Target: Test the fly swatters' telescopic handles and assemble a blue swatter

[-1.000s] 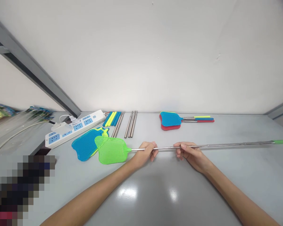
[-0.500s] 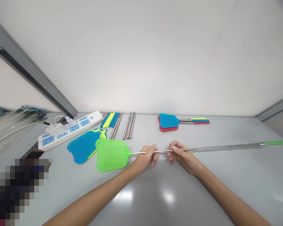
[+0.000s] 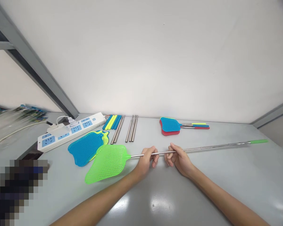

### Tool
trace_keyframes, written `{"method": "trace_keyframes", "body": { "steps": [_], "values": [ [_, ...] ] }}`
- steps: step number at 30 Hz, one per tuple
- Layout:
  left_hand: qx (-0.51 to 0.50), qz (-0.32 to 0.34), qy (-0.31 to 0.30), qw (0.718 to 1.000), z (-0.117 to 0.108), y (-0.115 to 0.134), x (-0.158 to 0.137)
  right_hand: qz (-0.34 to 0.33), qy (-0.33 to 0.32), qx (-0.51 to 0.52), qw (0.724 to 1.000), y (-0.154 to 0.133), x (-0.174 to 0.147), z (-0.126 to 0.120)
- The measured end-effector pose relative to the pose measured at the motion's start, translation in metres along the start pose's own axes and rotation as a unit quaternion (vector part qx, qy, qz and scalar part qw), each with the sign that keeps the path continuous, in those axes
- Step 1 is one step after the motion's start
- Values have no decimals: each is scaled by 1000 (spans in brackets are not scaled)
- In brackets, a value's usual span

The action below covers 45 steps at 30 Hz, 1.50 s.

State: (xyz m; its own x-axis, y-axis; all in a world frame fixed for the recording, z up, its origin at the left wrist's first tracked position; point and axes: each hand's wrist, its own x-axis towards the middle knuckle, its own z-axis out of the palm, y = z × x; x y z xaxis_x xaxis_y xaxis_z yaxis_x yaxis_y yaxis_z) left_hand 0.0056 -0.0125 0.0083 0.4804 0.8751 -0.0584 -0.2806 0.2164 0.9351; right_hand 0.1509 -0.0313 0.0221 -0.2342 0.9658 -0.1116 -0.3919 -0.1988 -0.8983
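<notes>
While both hands bear it level over the grey table (image 3: 245, 169), the green fly swatter (image 3: 109, 163) points its perforated head to the left and its green handle (image 3: 259, 141) to the far right. Close to the head, the left hand (image 3: 147, 158) grips the long metal rod (image 3: 217, 147) between thumb and curled fingers. Just beside it, the right hand (image 3: 178, 158) pinches the same rod between thumb and fingers, the other fingers folded below. In view, the green head overlaps the edge of the stacked blue swatter heads (image 3: 85, 149) and yellow-green swatter heads (image 3: 105, 138); whether they touch, I cannot tell.

Behind these stands a white power strip (image 3: 73, 132) with blue socket panels and a white adapter (image 3: 58, 129) plugged in; any lettering on it is too small to read. Next to it lie blue and yellow sleeves (image 3: 112, 122), then two groups of bare metal rods (image 3: 131, 129). Toward the wall (image 3: 155, 62), swatters with blue, yellow and red parts (image 3: 170, 124) form a pile, handles to the right. At far left, clear plastic packages (image 3: 33, 112) carry colourful printing, too blurred to make out.
</notes>
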Motion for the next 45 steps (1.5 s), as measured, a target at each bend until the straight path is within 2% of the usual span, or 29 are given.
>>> {"method": "trace_keyframes", "body": {
  "steps": [3, 7, 13, 19, 26, 30, 37, 45],
  "values": [
    [-22, 19, 23, 999, -3, -1, 1, 12, -42, -12, 999, 4, 3, 4],
    [-47, 35, 46, 997, -6, -2, 4, 30, -58, -35, 997, 3, 7, 6],
    [-25, 29, 51, 998, -5, -1, 1, 84, -87, 9, 993, 0, 8, 7],
    [-28, 16, 83, 996, -7, 2, 3, 131, -80, 53, 987, 5, 12, 13],
    [-78, 8, 105, 991, -10, 4, 8, 94, -70, 61, 991, 11, 27, 17],
    [-50, 2, 93, 994, -10, 4, 9, 81, -54, 67, 993, 11, 27, 14],
    [2, -5, 76, 997, -8, 6, 9, 99, -54, 71, 991, 11, 24, 8],
    [-28, -1, 45, 999, -10, 5, 9, 58, -71, 55, 994, 14, 21, 5]
  ]
}}
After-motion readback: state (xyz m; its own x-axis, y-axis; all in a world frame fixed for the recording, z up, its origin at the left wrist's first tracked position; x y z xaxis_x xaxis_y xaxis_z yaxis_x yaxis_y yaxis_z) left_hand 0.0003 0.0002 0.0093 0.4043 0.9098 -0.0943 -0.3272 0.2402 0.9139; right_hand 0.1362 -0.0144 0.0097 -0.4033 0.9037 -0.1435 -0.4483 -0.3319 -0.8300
